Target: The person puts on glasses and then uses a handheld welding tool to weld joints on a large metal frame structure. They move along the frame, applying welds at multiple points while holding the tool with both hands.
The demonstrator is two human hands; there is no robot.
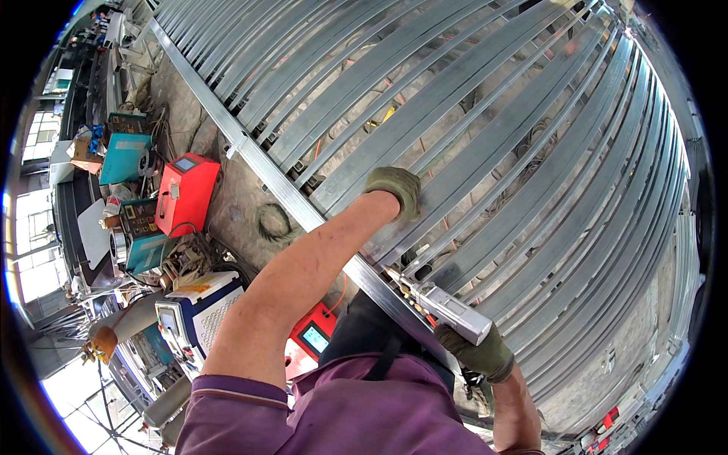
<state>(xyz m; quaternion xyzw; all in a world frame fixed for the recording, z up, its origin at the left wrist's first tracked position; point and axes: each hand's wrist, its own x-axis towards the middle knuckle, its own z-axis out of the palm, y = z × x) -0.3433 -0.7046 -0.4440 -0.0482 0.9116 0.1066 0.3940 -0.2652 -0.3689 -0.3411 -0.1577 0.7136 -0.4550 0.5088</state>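
My left hand (394, 193), in an olive work glove, is curled over a flat galvanized metal bar (432, 125) in a large grid of parallel bars. Its fingertips are mostly hidden. In my right hand (479, 353), gloved alike, is a silver handheld welding gun (453, 309). The gun points up and left, its narrow tip near the corner where a bar's end meets the long metal edge rail (374, 290). Whether the tip touches the metal I cannot tell. My right fingers wrap the gun's rear, partly covered by its body.
Left of the grid stand a red machine with a small screen (188, 193), teal machines (125, 155) and a white-and-blue unit (201, 307). Another red box with a lit screen (312, 337) is beside my body. A coiled cable (273, 222) lies on the concrete floor.
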